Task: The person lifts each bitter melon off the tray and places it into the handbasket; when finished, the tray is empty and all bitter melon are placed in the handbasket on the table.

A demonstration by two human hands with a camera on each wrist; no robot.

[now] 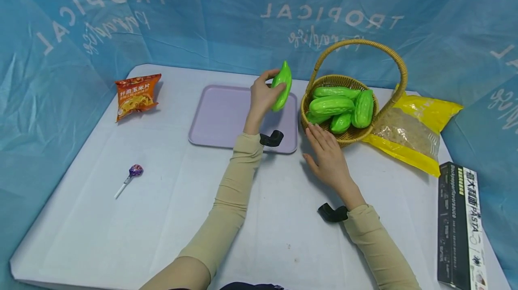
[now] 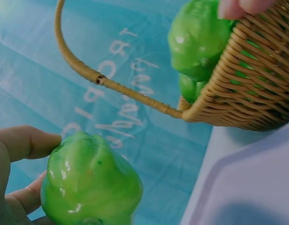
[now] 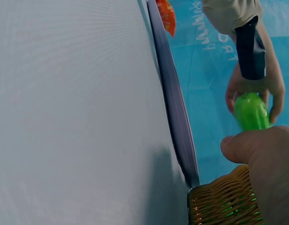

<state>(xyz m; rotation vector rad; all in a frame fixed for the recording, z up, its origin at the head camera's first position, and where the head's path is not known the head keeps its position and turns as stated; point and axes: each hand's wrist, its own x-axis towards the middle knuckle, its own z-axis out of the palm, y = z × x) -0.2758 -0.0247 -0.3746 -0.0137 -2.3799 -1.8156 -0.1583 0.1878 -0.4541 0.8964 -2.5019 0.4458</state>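
Above the lilac tray (image 1: 218,119), the left hand (image 1: 261,96) clasps a green gourd (image 1: 282,85) upright, tip skyward; the right hand (image 1: 329,155), fingers straight, touches the basket (image 1: 352,135), whose weave only the wrist views show close.

Both arms wear long beige sleeves (image 1: 226,200), each with a black wrist strap (image 1: 271,138).

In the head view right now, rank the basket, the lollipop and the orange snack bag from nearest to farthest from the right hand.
1. Basket: touching the right hand, just beyond its fingers.
2. Lollipop: far off to the left, on the near part of the table.
3. Orange snack bag: farthest, at the far left corner.
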